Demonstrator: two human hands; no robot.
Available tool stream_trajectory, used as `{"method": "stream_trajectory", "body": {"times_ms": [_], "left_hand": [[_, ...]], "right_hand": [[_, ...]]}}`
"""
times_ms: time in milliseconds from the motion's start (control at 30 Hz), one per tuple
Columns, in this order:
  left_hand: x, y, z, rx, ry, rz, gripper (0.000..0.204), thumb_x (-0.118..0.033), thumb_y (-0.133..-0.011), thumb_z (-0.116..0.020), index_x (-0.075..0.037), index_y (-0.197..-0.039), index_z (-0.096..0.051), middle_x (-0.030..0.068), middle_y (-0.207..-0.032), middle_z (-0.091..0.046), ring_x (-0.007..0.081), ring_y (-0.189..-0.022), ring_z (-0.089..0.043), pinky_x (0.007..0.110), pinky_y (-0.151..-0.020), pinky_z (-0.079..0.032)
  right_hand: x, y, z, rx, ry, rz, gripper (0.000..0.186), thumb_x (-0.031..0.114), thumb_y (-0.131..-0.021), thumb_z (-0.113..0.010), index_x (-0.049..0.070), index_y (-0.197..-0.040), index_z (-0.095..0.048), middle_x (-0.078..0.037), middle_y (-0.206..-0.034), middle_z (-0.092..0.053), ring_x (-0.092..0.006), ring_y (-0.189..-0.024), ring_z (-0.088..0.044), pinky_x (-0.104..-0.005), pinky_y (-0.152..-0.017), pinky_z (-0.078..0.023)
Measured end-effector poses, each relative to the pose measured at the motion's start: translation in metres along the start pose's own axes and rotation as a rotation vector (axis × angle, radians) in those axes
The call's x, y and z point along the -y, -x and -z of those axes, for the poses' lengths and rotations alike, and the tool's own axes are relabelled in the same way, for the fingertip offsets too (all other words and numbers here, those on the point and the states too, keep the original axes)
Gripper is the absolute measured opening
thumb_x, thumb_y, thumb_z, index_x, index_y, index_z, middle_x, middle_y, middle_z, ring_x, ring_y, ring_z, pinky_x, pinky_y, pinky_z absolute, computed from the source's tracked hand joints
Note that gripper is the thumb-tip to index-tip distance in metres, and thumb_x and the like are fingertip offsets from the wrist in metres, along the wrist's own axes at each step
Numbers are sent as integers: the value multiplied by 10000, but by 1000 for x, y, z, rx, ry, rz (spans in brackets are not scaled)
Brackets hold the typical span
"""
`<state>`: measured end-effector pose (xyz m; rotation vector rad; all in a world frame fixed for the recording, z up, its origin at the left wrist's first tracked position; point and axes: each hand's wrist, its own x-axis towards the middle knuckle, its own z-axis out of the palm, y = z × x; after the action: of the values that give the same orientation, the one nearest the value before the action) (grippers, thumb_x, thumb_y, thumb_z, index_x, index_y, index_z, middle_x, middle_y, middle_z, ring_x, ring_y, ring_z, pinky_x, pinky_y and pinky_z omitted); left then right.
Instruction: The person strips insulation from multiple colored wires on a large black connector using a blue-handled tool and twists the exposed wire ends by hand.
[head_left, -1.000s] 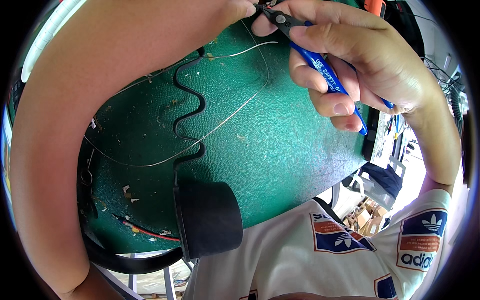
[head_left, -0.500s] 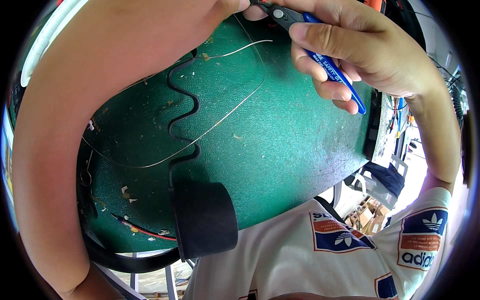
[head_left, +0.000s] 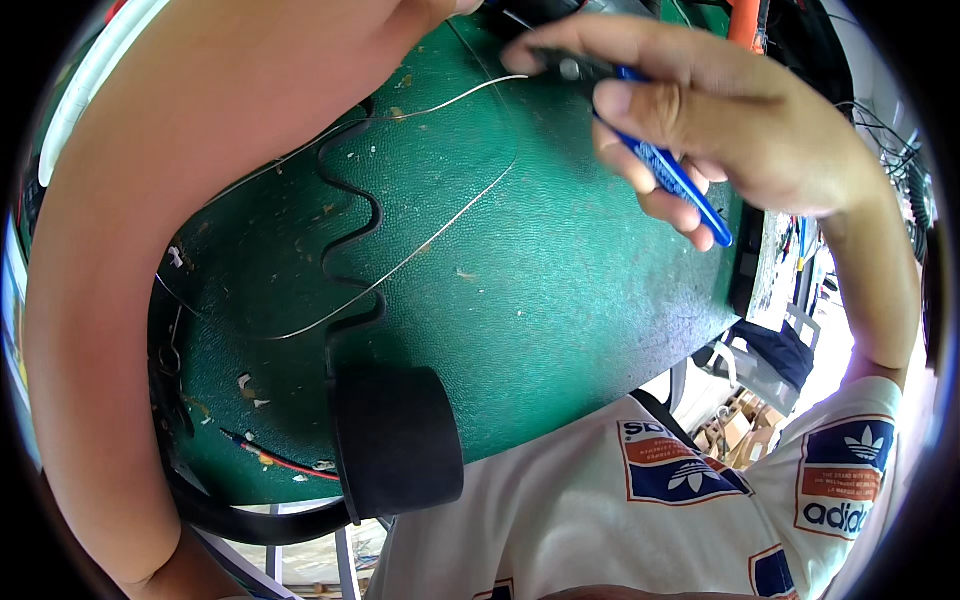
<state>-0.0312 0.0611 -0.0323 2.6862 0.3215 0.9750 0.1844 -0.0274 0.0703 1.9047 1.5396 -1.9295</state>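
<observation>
My right hand [head_left: 720,120] is closed round blue-handled cutters [head_left: 680,185], blurred, with their dark jaws pointing left near the top of the mat. My left hand [head_left: 440,10] is at the upper edge, mostly out of frame, so its grip is hidden; a black object [head_left: 530,15] lies beside it. Thin pale wires [head_left: 445,225] cross the green mat [head_left: 540,310] below both hands, one with a loose end under the cutters. A wavy black cord [head_left: 370,210] runs down to a black cylindrical piece [head_left: 395,435].
A red-and-black lead [head_left: 295,468] and small scraps lie at the lower left. An orange tool [head_left: 745,25] is at the top right. Cables [head_left: 890,150] and a cluttered ledge [head_left: 770,280] line the right side; cardboard boxes [head_left: 740,425] sit below the mat.
My right hand and cutters have separated from my left hand's fingertips and dropped slightly. My left hand has edged up and left. The wavy cord and cylinder have shifted slightly left in view.
</observation>
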Motion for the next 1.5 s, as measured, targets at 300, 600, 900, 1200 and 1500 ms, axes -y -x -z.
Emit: {"method": "stream_trajectory", "body": {"times_ms": [300,600,900,1200,1500], "left_hand": [[-36,-5,5,28,-168,144,121,-19,-830,-725,-39,-944,-691,164,-1166,-558,361,-1085,-562,459,-932,-438],[-30,-12,10,-9,-162,198,131,4,-834,-734,-29,-958,-704,262,-1435,-425,443,-1321,-505,460,-1143,-371],[-43,-2,11,-90,-72,234,108,-3,-830,-731,-29,-932,-707,237,-1429,-447,417,-1294,-528,466,-1118,-390],[-40,-9,5,-174,-2,283,113,8,-790,-749,-25,-890,-708,210,-1367,-529,356,-1259,-571,445,-1085,-427],[-43,-34,-17,-451,717,42,110,-13,-752,-763,-21,-841,-699,224,-1347,-582,351,-1223,-603,447,-1070,-448]], "right_hand": [[-96,-9,-49,-705,1276,638,624,59,-794,-719,45,-1397,-559,-153,-1061,-595,-326,-943,-617,-433,-835,-537],[-57,-43,-50,-664,-116,738,257,83,-996,-623,-24,-1230,-615,-99,-889,-655,-163,-713,-634,-287,-661,-517],[-36,-77,-72,-902,-86,959,52,-4,-972,-571,-22,-1007,-537,-143,-711,-678,-233,-593,-698,-350,-557,-524],[-36,-99,-82,-1072,-225,1057,37,-49,-956,-575,-32,-931,-553,-128,-684,-656,-188,-575,-680,-326,-556,-524],[-35,-98,-83,-1056,-317,1006,72,-32,-960,-597,-6,-927,-539,-133,-666,-636,-202,-570,-679,-331,-549,-519]]}}
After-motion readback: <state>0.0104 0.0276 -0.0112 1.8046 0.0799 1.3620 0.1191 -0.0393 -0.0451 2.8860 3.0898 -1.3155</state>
